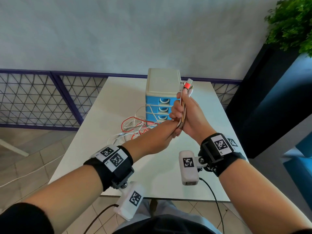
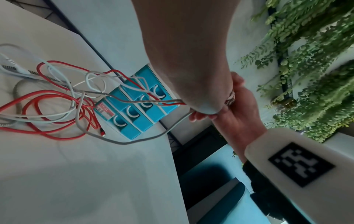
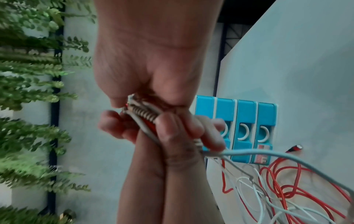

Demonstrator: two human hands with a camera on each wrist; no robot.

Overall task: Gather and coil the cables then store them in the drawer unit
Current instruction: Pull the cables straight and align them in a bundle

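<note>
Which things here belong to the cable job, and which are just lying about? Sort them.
Belongs to the job:
- cable bundle, gripped by right hand and left hand
- loose cables on the table
- drawer unit, drawers shut

Just lying about:
- green plant
- mesh railing

Right hand [image 1: 190, 115] raised, fingers [image 1: 174, 105] curled, left hand [image 1: 162, 135] gripping just below, wrists close

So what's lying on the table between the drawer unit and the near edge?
Head view: loose red and white cables lie tangled beside the drawer unit; nearer, the table is bare.
</note>
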